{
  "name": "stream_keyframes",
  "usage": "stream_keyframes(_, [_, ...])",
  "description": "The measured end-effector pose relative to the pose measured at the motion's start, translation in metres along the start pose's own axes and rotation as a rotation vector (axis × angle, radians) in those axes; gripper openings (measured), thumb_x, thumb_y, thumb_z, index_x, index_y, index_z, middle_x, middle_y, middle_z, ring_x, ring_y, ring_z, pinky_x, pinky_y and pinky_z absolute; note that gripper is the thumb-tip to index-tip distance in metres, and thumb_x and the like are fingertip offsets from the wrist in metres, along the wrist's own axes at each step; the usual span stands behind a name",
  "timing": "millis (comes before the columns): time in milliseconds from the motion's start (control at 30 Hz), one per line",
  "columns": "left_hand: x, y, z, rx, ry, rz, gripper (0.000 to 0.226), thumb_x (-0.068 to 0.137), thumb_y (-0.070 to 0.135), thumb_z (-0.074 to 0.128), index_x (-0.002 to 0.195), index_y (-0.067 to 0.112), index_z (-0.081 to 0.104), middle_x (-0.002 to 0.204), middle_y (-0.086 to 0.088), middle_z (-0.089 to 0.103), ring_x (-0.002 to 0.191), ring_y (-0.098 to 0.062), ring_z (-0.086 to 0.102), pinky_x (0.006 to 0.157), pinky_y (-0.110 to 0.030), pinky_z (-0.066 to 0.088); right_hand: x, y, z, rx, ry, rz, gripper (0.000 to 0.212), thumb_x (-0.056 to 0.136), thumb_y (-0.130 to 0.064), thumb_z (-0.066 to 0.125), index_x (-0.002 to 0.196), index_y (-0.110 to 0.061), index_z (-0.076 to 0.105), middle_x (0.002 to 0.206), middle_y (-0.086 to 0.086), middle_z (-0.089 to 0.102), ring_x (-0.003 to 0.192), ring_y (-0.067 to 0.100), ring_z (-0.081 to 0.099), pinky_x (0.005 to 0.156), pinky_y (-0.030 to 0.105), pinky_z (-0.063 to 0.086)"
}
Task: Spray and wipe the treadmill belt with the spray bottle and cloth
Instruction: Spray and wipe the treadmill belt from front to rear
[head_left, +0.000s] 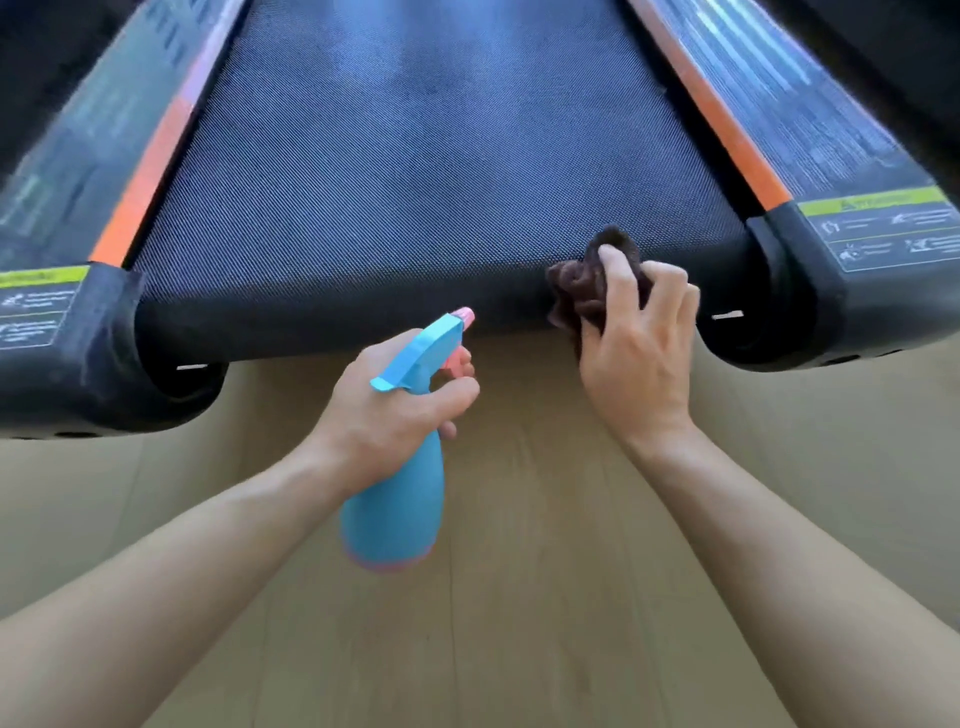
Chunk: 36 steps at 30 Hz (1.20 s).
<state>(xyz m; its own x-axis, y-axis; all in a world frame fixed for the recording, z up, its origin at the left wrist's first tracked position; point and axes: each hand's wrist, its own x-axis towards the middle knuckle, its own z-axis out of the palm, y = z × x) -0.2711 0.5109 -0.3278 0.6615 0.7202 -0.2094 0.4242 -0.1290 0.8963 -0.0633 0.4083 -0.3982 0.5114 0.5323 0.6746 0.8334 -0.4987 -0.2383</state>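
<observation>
— Bottle first: where is it, and what holds it?

— My left hand is wrapped tight round the neck of the blue plastic spray bottle with pink nozzle, a finger on the trigger, nozzle aimed at the dark woven treadmill belt. My right hand is bunched closed on the crumpled dark brown cloth, which presses on the belt's rounded near end.

— How would you do it well?

— I'd judge: mist lightly across the belt, then wipe in straight overlapping passes.

— Any room to move?

— Plenty up the middle. The orange-striped side rails hem both edges, and black end caps crowd the corners. Pale wooden floor lies open below.
</observation>
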Motion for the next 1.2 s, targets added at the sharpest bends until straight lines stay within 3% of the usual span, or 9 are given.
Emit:
stream_keyframes(167, [0.015, 0.003, 0.028, -0.133, -0.019, 0.021, 0.019, 0.076, 0.026, 0.073, 0.092, 0.034, 0.07, 0.1, 0.007, 0.071, 0.082, -0.011, 0.069, 0.065, -0.029, 0.062, -0.034, 0.029, -0.03, 0.108, -0.108, 0.116, 0.052, 0.093, -0.017, 0.065, 0.14, -0.003, 0.05, 0.117, 0.026, 0.047, 0.103, 0.041, 0.044, 0.098, 0.049, 0.037])
stream_keyframes(300, [0.013, -0.002, 0.041, -0.033, -0.033, 0.025, 0.035, 0.081, 0.029, 0.077, 0.11, 0.011, 0.072, 0.086, 0.01, 0.067, 0.064, -0.013, 0.071, 0.066, -0.022, 0.058, -0.052, 0.031, -0.036, 0.123, -0.142, 0.127, 0.054, 0.091, -0.016, 0.07, 0.14, -0.002, 0.05, 0.115, 0.025, 0.046, 0.104, 0.043, 0.047, 0.098, 0.05, 0.04])
stream_keyframes(400, [0.006, -0.005, 0.039, 0.039, -0.032, 0.02, 0.049, 0.075, 0.04, 0.07, 0.112, 0.008, 0.07, 0.07, 0.012, 0.061, 0.059, -0.013, 0.073, 0.069, -0.023, 0.053, -0.048, 0.029, -0.033, 0.126, -0.146, 0.143, 0.053, 0.091, -0.017, 0.069, 0.14, -0.003, 0.051, 0.115, 0.025, 0.046, 0.104, 0.043, 0.047, 0.099, 0.05, 0.04])
stream_keyframes(600, [-0.014, -0.025, 0.009, 0.025, 0.056, -0.037, 0.03, 0.077, 0.039, 0.074, 0.094, 0.015, 0.073, 0.107, 0.01, 0.075, 0.075, -0.021, 0.077, 0.08, -0.05, 0.065, -0.043, 0.0, -0.034, 0.202, -0.184, 0.113, 0.054, 0.092, -0.018, 0.068, 0.141, -0.003, 0.05, 0.114, 0.022, 0.046, 0.104, 0.04, 0.047, 0.098, 0.049, 0.043])
stream_keyframes(733, [-0.031, -0.038, -0.011, 0.042, 0.127, -0.073, 0.035, 0.08, 0.038, 0.073, 0.103, 0.012, 0.071, 0.081, 0.004, 0.067, 0.064, -0.017, 0.075, 0.072, -0.029, 0.056, -0.04, -0.024, -0.03, 0.26, -0.178, 0.096, 0.054, 0.092, -0.018, 0.067, 0.141, -0.006, 0.05, 0.117, 0.021, 0.046, 0.105, 0.038, 0.046, 0.098, 0.049, 0.044])
stream_keyframes(800, [-0.037, -0.042, -0.02, 0.034, 0.156, -0.071, 0.042, 0.078, 0.04, 0.071, 0.103, 0.006, 0.068, 0.072, 0.004, 0.061, 0.061, -0.017, 0.074, 0.073, -0.033, 0.054, -0.037, -0.032, -0.028, 0.281, -0.177, 0.095, 0.053, 0.093, -0.019, 0.067, 0.141, -0.006, 0.05, 0.118, 0.021, 0.046, 0.106, 0.038, 0.046, 0.099, 0.049, 0.044])
stream_keyframes(967, [-0.041, -0.043, -0.034, -0.065, 0.17, -0.046, 0.017, 0.086, 0.026, 0.08, 0.102, 0.023, 0.076, 0.097, 0.001, 0.073, 0.068, -0.019, 0.07, 0.063, -0.018, 0.055, -0.031, -0.044, -0.026, 0.293, -0.146, 0.096, 0.052, 0.094, -0.021, 0.064, 0.142, -0.008, 0.049, 0.119, 0.021, 0.045, 0.107, 0.037, 0.045, 0.099, 0.051, 0.045])
stream_keyframes(1133, [-0.039, -0.044, -0.038, -0.12, 0.17, -0.018, 0.024, 0.078, 0.033, 0.073, 0.099, 0.022, 0.075, 0.099, 0.007, 0.073, 0.087, -0.025, 0.071, 0.071, -0.038, 0.066, -0.002, -0.03, -0.021, 0.23, -0.017, 0.158, 0.051, 0.097, -0.027, 0.058, 0.142, -0.005, 0.048, 0.121, 0.027, 0.045, 0.107, 0.045, 0.045, 0.104, 0.047, 0.034])
stream_keyframes(1200, [-0.036, -0.046, -0.041, -0.146, 0.168, -0.011, 0.021, 0.079, 0.03, 0.074, 0.098, 0.02, 0.075, 0.101, 0.006, 0.072, 0.093, -0.026, 0.071, 0.068, -0.034, 0.065, 0.02, -0.019, -0.012, 0.174, 0.027, 0.242, 0.05, 0.098, -0.031, 0.054, 0.141, -0.006, 0.049, 0.122, 0.027, 0.047, 0.107, 0.047, 0.046, 0.104, 0.047, 0.032])
